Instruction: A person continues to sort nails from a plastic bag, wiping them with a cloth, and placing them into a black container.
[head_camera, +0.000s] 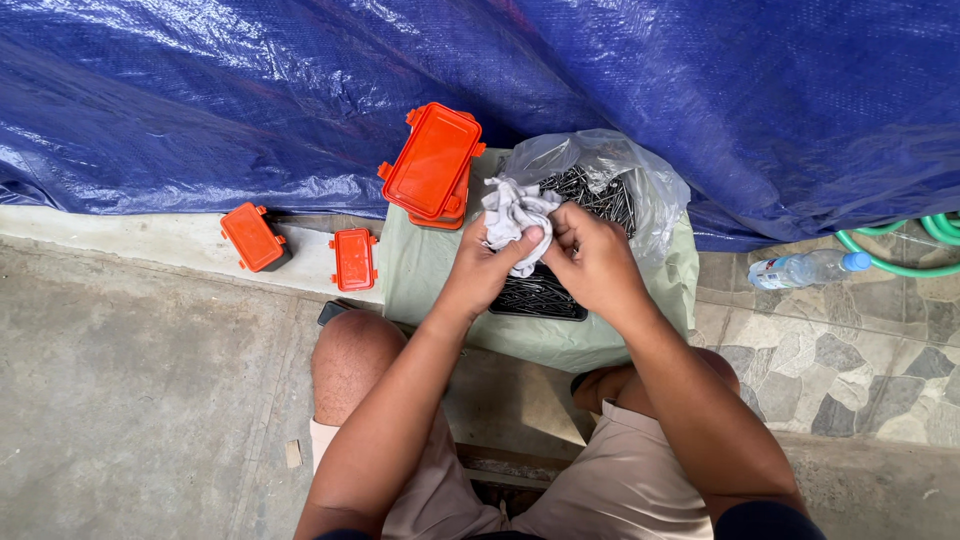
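Both hands, left hand (487, 265) and right hand (592, 255), clutch one white rag (510, 212) above a nail tray (540, 298); three orange boxes (433, 162) nearby.

blue tarp (200, 100) behind; 2 small orange boxes (254, 237) (353, 259) on ledge; water bottle (805, 268) beside green hose (900, 262)

Your left hand (487, 268) and right hand (597, 258) cover the middle of the black tray of dark nails (537, 297), so you see only its lower part. The crumpled white cloth (512, 215) hides whatever your right fingers (562, 228) pinch. The clear plastic bag of dark nails (610, 185) blurs its contents. The large orange plastic lid (432, 160) hides most of the orange box (446, 210) beneath. The green garden hose (905, 250) runs off the right edge. A dark object (332, 312) sits half hidden behind your knee (350, 350).
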